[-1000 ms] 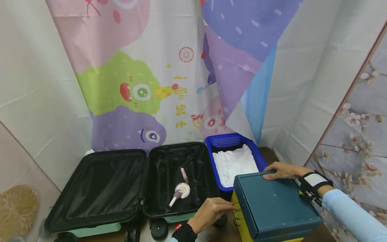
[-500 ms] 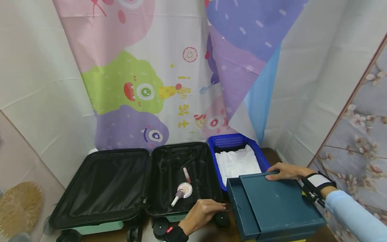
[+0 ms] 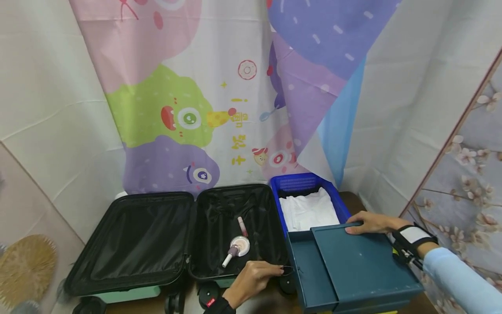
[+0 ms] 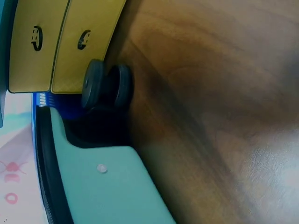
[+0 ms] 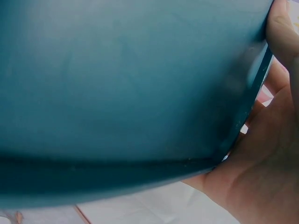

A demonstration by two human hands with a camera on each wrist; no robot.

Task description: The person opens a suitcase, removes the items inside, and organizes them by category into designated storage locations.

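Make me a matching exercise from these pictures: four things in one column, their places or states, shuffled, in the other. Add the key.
Things
1. Drawer
2. White cloth
3. Pink tube
4. Right grip

Places or states
A. In the blue basket
B. On the edge of the teal chest
C. Partly open
D. Inside the open suitcase

Right pairs: 1-C, 2-A, 3-D, 4-B

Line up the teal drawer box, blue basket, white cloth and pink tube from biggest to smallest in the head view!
1. Teal drawer box, probably helped by sitting nearer the camera
2. Blue basket, partly hidden
3. White cloth
4. Pink tube
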